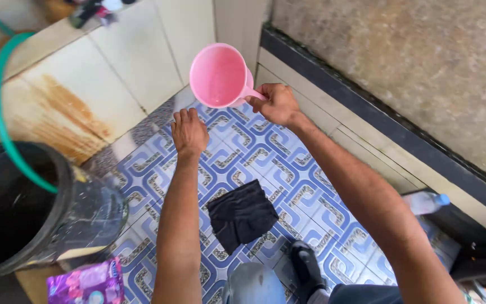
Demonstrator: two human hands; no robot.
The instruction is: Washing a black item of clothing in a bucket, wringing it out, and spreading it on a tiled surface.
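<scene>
Cloth (242, 215) on floor (310, 186) (centre); bucket (23, 214) left; bottle (426, 202) right.

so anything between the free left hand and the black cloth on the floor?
Nothing visible. The left hand hovers empty over bare patterned tile, and the black cloth lies apart below it. The right hand holds the pink scoop off to the side.

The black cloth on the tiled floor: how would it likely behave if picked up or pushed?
The black cloth lies flat with a folded corner, so it is probably limp and would droop when lifted. It looks thin, so likely light. Pushed, it would probably bunch or slide across the blue patterned floor tiles rather than roll.
</scene>
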